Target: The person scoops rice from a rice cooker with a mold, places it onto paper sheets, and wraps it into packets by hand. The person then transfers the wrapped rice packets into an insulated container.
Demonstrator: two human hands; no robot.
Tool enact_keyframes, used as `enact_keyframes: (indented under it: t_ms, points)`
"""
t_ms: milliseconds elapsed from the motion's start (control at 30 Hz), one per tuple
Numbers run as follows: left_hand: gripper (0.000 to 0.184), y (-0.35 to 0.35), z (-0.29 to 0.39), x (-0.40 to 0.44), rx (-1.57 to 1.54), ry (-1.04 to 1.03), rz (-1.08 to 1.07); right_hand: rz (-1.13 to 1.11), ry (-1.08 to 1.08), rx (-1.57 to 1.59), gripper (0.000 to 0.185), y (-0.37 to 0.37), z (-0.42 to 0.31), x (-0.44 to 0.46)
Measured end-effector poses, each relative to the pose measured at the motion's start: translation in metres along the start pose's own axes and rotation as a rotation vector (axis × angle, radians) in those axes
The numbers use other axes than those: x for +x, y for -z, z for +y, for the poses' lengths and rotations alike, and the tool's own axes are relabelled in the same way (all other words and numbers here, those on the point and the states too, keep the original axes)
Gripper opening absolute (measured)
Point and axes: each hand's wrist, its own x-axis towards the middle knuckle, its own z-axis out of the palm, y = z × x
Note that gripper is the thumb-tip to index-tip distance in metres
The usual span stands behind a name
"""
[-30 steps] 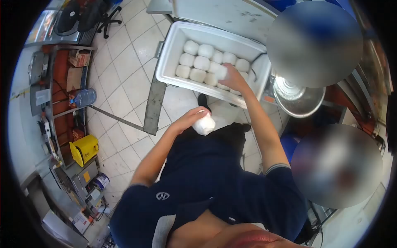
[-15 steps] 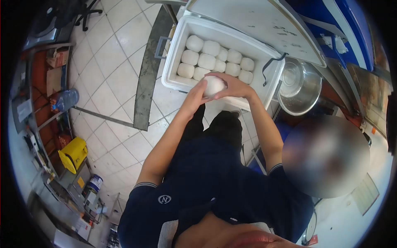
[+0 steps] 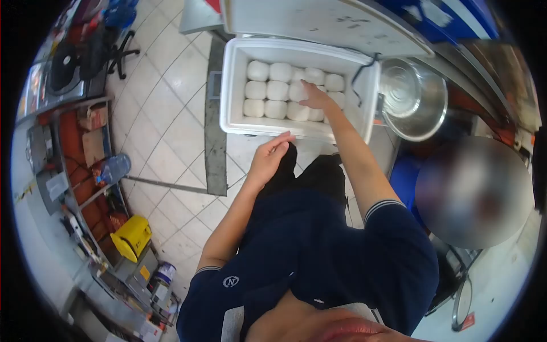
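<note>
White dough-like balls (image 3: 277, 90) lie in rows inside a white cooler box (image 3: 232, 85). My right hand (image 3: 317, 98) reaches into the box, its fingers and thumb apart at the right side of a ball (image 3: 297, 92) in the middle row. That hand hides part of the balls beneath it. Outside the box, just below its near edge, is my left hand (image 3: 270, 159). Its fingers are stretched out with the thumb alongside, and nothing shows in it.
The raised lid (image 3: 325, 23) stands behind the box. A metal bowl (image 3: 424, 102) is to its right. Shelves on the left hold a water bottle (image 3: 115, 168) and a yellow container (image 3: 132, 237). A chair (image 3: 121, 56) stands at the upper left.
Half a second ago both my hands held one ball above the box's near edge. My left hand has let go and moved down; my right hand has moved into the box among the balls.
</note>
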Motion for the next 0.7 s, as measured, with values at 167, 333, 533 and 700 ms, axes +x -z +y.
enact_keyframes:
  t_ms: [167, 333, 533, 700]
  points:
    - [0.029, -0.086, 0.076, 0.013, 0.034, -0.148, -0.285, 0.307, -0.050, 0.701, 0.056, 0.037, -0.033, -0.131]
    - [0.021, -0.296, 0.139, -0.025, 0.167, -0.811, -1.016, 0.108, 0.398, 1.356, 0.030, 0.033, -0.075, -0.287]
    - [0.020, -0.510, 0.071, -0.136, 0.285, -1.062, -1.691, 0.228, 0.229, 1.232, 0.029, 0.089, -0.007, -0.435]
    - [0.021, -0.610, -0.002, -0.183, 0.382, -1.305, -1.889, 0.390, 0.122, 1.249, 0.029, 0.112, 0.057, -0.538]
